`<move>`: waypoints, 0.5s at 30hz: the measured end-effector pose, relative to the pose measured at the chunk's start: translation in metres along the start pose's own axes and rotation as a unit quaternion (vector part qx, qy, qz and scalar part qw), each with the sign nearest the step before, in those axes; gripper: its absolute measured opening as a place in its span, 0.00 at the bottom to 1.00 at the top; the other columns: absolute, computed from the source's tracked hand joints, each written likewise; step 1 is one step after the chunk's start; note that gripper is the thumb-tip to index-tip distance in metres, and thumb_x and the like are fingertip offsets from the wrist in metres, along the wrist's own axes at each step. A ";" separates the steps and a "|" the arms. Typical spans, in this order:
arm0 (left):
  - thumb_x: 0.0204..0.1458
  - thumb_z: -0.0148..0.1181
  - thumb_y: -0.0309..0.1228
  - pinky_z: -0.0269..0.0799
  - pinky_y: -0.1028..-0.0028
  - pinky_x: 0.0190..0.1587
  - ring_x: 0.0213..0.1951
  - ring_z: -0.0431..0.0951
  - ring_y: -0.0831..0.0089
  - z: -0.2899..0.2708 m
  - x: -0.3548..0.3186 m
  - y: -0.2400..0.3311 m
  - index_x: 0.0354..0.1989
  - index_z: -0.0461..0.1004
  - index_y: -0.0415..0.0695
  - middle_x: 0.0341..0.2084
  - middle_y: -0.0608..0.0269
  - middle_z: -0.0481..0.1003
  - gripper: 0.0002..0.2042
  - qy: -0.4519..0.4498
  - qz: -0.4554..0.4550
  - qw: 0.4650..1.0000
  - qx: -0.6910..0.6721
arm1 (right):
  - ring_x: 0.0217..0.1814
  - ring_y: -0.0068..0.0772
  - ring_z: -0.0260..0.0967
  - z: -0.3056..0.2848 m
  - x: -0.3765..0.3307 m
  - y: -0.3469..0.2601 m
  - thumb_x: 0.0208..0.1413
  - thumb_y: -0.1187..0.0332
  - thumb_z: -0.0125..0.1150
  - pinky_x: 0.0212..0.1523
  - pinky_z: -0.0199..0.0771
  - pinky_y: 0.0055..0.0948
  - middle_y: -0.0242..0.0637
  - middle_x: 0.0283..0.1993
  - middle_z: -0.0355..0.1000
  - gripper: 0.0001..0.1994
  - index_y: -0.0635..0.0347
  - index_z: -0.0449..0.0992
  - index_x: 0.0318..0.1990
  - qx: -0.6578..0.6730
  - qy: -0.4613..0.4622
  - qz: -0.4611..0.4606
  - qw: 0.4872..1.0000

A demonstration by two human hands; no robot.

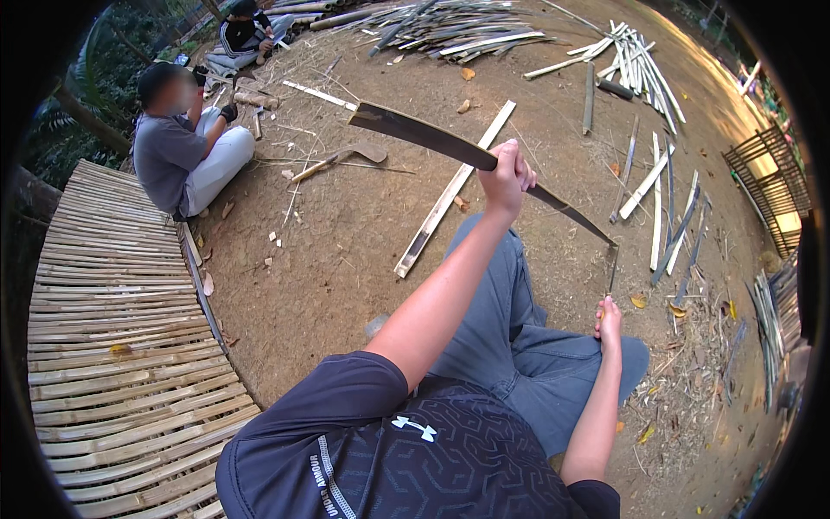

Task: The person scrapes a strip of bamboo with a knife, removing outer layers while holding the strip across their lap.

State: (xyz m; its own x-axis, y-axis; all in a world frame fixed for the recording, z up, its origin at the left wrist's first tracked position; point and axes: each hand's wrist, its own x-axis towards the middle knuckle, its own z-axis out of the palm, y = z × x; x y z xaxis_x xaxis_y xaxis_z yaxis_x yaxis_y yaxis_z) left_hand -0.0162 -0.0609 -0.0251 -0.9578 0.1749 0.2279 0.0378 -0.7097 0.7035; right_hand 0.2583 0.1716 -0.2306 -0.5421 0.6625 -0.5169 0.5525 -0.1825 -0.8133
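Observation:
My left hand (508,179) is closed around a long dark split bamboo strip (424,132), raised over my lap. The strip slants from the upper left down to the right. My right hand (609,322), near my right knee, is closed on a thin upright knife (614,272); its handle is hidden in my fist. The knife's upper end meets or overlaps the strip's lower right end; I cannot tell whether it cuts in. On the ground beyond my left arm lies a pale split bamboo piece (456,190).
A bamboo slat platform (130,337) runs along the left. A seated person (177,143) and another person (246,35) work at the upper left. A broad-bladed tool (341,160) lies on the soil. Bamboo strip piles (467,30) are at the back, and loose strips (657,199) at right.

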 end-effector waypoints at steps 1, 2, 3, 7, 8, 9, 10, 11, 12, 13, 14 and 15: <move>0.60 0.47 0.35 0.62 0.69 0.18 0.09 0.55 0.76 0.000 0.000 0.000 0.16 0.58 0.46 0.07 0.67 0.56 0.19 0.000 0.000 1.000 -0.001 | 0.14 0.16 0.53 0.000 0.000 0.000 0.67 0.43 0.45 0.11 0.50 0.20 0.24 0.25 0.62 0.21 0.53 0.68 0.45 0.001 0.000 -0.001 1.000; 0.60 0.47 0.35 0.62 0.69 0.18 0.09 0.55 0.76 0.000 0.000 0.000 0.16 0.58 0.46 0.07 0.67 0.56 0.19 -0.001 -0.001 1.000 -0.003 | 0.14 0.16 0.53 0.000 0.000 0.000 0.67 0.43 0.45 0.11 0.50 0.20 0.24 0.25 0.62 0.21 0.53 0.68 0.45 0.001 0.000 -0.001 1.000; 0.60 0.47 0.35 0.62 0.69 0.18 0.09 0.55 0.76 -0.001 0.000 0.000 0.16 0.58 0.47 0.07 0.67 0.56 0.19 -0.001 -0.002 1.000 -0.004 | 0.13 0.16 0.53 0.000 0.000 0.000 0.67 0.43 0.45 0.11 0.50 0.20 0.24 0.25 0.62 0.21 0.53 0.68 0.45 0.001 0.000 -0.001 1.000; 0.61 0.46 0.36 0.62 0.69 0.18 0.09 0.55 0.75 -0.002 0.001 0.000 0.16 0.58 0.47 0.07 0.67 0.56 0.19 0.000 0.003 1.000 -0.003 | 0.13 0.16 0.53 0.000 0.000 0.001 0.67 0.44 0.44 0.10 0.49 0.20 0.24 0.25 0.62 0.21 0.53 0.68 0.45 0.004 -0.002 -0.001 1.000; 0.61 0.47 0.36 0.61 0.69 0.17 0.09 0.55 0.75 -0.002 0.001 -0.001 0.16 0.58 0.47 0.07 0.67 0.55 0.19 0.001 0.005 1.000 -0.001 | 0.13 0.16 0.53 0.000 0.000 0.001 0.67 0.44 0.44 0.10 0.49 0.20 0.24 0.25 0.62 0.21 0.53 0.68 0.45 0.004 -0.003 -0.003 1.000; 0.61 0.47 0.36 0.61 0.69 0.17 0.09 0.55 0.75 -0.002 0.001 -0.001 0.16 0.58 0.47 0.07 0.67 0.55 0.19 0.001 0.007 1.000 0.001 | 0.13 0.16 0.53 0.000 0.000 0.002 0.67 0.44 0.44 0.10 0.49 0.20 0.24 0.25 0.62 0.21 0.53 0.68 0.45 0.004 -0.004 -0.006 1.000; 0.61 0.47 0.36 0.61 0.69 0.17 0.09 0.55 0.75 -0.002 0.002 -0.001 0.16 0.58 0.47 0.07 0.67 0.55 0.19 0.002 0.009 1.000 0.003 | 0.13 0.16 0.53 0.000 0.001 0.002 0.67 0.44 0.44 0.10 0.49 0.20 0.24 0.25 0.62 0.21 0.53 0.68 0.45 0.004 -0.005 -0.006 1.000; 0.61 0.47 0.36 0.61 0.69 0.17 0.09 0.55 0.75 -0.002 0.002 -0.002 0.16 0.58 0.47 0.07 0.67 0.55 0.19 0.002 0.009 1.000 0.002 | 0.13 0.16 0.53 0.000 0.001 0.002 0.67 0.44 0.44 0.10 0.49 0.20 0.24 0.25 0.62 0.21 0.53 0.68 0.45 0.005 -0.005 -0.005 1.000; 0.61 0.47 0.36 0.61 0.68 0.17 0.09 0.55 0.75 -0.002 0.002 -0.002 0.16 0.58 0.47 0.07 0.67 0.55 0.19 0.003 0.009 1.000 0.001 | 0.13 0.16 0.53 0.000 0.001 0.002 0.67 0.44 0.44 0.10 0.49 0.20 0.24 0.26 0.62 0.21 0.53 0.68 0.45 0.005 -0.006 -0.005 1.000; 0.61 0.47 0.36 0.61 0.68 0.17 0.09 0.55 0.75 -0.002 0.002 -0.002 0.16 0.58 0.47 0.07 0.67 0.55 0.19 0.004 0.009 1.000 0.000 | 0.13 0.16 0.53 0.000 0.001 0.001 0.67 0.44 0.44 0.10 0.49 0.20 0.24 0.26 0.62 0.21 0.54 0.68 0.45 0.004 -0.005 -0.004 1.000; 0.60 0.47 0.36 0.61 0.68 0.17 0.09 0.55 0.75 -0.003 0.002 -0.003 0.16 0.58 0.47 0.07 0.67 0.55 0.19 0.004 0.008 1.000 -0.003 | 0.13 0.16 0.53 0.001 0.001 0.001 0.67 0.44 0.44 0.11 0.49 0.20 0.24 0.26 0.62 0.21 0.54 0.68 0.45 0.003 -0.005 -0.004 1.000; 0.60 0.47 0.36 0.61 0.69 0.17 0.09 0.55 0.75 -0.003 0.002 -0.002 0.16 0.58 0.47 0.07 0.67 0.55 0.19 0.004 0.007 1.000 -0.005 | 0.13 0.16 0.53 0.001 0.000 0.001 0.67 0.44 0.44 0.11 0.49 0.20 0.24 0.26 0.62 0.22 0.54 0.68 0.45 0.002 -0.004 -0.003 1.000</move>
State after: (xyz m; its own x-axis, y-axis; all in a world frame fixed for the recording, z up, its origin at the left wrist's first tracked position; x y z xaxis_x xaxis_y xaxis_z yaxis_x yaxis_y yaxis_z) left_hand -0.0195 -0.0609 -0.0284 -0.9593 0.1602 0.2324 0.0477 -0.7194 0.6930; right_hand 0.2582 0.1708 -0.2314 -0.5511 0.6575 -0.5138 0.5462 -0.1812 -0.8178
